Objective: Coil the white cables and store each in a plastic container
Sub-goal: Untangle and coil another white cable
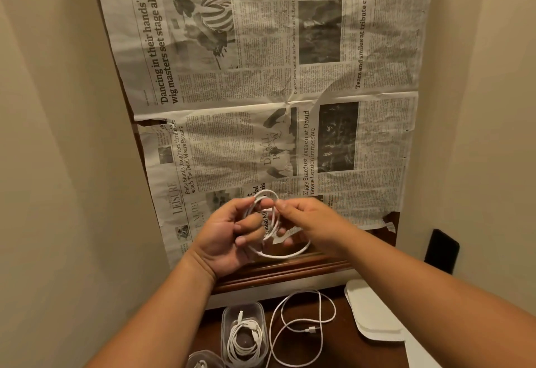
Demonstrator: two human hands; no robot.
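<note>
left hand (229, 234) and right hand (304, 219) fingers pinching white cable (271, 222), coil upright

both forearms reach forward; left hand (224, 235) and right hand (309, 219) meet, fingers (262, 202) curled.
</note>
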